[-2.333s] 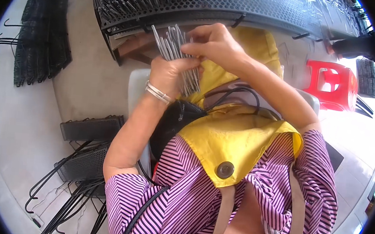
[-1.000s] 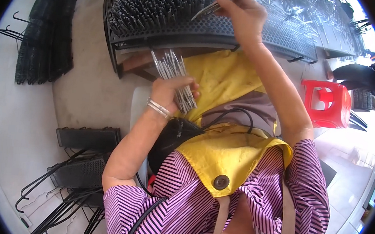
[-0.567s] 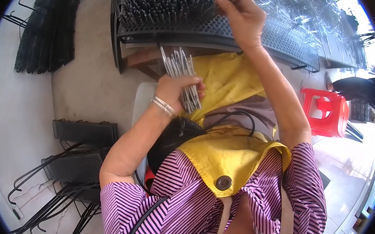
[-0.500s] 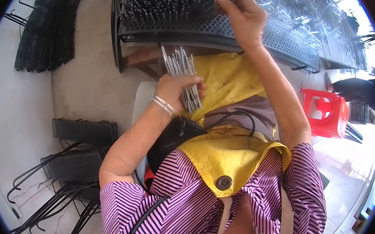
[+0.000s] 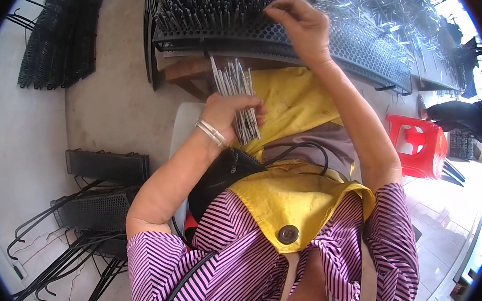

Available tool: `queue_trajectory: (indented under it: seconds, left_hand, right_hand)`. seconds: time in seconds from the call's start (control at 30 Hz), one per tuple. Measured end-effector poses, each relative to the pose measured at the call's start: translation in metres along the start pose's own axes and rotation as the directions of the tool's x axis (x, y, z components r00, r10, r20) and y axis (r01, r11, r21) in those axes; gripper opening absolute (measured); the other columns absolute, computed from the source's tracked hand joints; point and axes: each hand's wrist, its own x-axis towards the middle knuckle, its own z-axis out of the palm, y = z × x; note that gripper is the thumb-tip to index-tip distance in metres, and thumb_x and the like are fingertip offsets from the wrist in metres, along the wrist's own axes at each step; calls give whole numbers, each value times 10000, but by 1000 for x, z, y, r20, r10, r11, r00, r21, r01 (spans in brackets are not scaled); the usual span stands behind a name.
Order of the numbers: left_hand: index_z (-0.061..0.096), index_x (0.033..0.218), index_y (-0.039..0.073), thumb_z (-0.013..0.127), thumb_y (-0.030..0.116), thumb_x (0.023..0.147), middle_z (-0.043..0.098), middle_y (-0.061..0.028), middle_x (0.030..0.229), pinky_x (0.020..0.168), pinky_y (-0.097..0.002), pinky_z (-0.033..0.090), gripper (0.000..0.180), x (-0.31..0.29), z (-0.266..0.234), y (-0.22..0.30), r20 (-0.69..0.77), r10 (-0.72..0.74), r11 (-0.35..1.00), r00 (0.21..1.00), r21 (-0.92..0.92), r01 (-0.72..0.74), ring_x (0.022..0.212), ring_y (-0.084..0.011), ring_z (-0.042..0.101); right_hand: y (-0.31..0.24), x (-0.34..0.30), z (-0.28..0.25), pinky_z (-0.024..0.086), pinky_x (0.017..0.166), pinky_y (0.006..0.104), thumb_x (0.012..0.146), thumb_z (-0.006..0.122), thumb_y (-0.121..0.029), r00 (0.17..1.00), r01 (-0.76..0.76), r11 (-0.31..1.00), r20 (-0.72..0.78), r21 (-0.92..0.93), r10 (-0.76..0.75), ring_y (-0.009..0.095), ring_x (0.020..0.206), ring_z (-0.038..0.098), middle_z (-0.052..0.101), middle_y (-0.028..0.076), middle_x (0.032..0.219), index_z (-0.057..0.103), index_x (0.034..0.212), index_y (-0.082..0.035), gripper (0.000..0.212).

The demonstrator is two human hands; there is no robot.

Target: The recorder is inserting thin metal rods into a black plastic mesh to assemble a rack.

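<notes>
My left hand [image 5: 223, 110] is closed round a bundle of thin silvery metal rods [image 5: 233, 80], held in front of the yellow apron [image 5: 288, 203]. The rods stick up above the thumb and out below the fingers. My right hand [image 5: 307, 33] is over the black perforated rack [image 5: 370, 54], thumb and fingers pinched together beside the dense upright dark rods [image 5: 207, 10] that stand in its holes. Anything between those fingertips is too small to make out.
Many loose silvery rods [image 5: 395, 21] lie at the far right of the rack. Black perforated racks with long hooked legs [image 5: 92, 212] are stacked on the floor at left. A dark rack [image 5: 62, 31] stands farther back. At right are a red plastic stool [image 5: 416, 146] and another person's leg [image 5: 459, 118].
My right hand has moved slightly left and down along the upright rods. My left hand keeps its bundle in nearly the same place.
</notes>
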Motion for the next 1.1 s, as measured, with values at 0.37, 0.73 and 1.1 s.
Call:
queue_trajectory:
  seconds: [0.37, 0.73, 1.1]
  left_hand:
    - [554, 802, -72, 600, -16, 685, 585, -147, 722, 532, -353, 529, 137, -2, 1, 0, -26, 34, 999, 999, -13, -35, 627, -244, 600]
    - [532, 845, -21, 575, -19, 711, 590, -121, 738, 586, -367, 540, 141, 1, 0, 0, -5, -3, 999, 1000, 41, 4, 674, -222, 607]
    - [531, 848, -7, 578, -9, 714, 583, -111, 752, 584, -363, 533, 142, -1, 1, 0, 94, 15, 999, 995, 28, -18, 691, -226, 602]
  right_hand:
    - [-42, 23, 17, 427, 555, 428, 707, 579, -124, 987, 146, 862, 130, -485, -93, 382, 635, 535, 526, 220, 638, 521, 630, 18, 171]
    - [-32, 32, 10, 424, 540, 403, 627, 617, -43, 976, 177, 928, 180, -327, -122, 367, 601, 535, 526, 204, 616, 530, 653, 30, 117]
    - [-26, -23, -4, 476, 553, 315, 707, 662, -140, 954, 229, 924, -121, -306, -276, 244, 572, 577, 610, 127, 738, 601, 783, 18, 186]
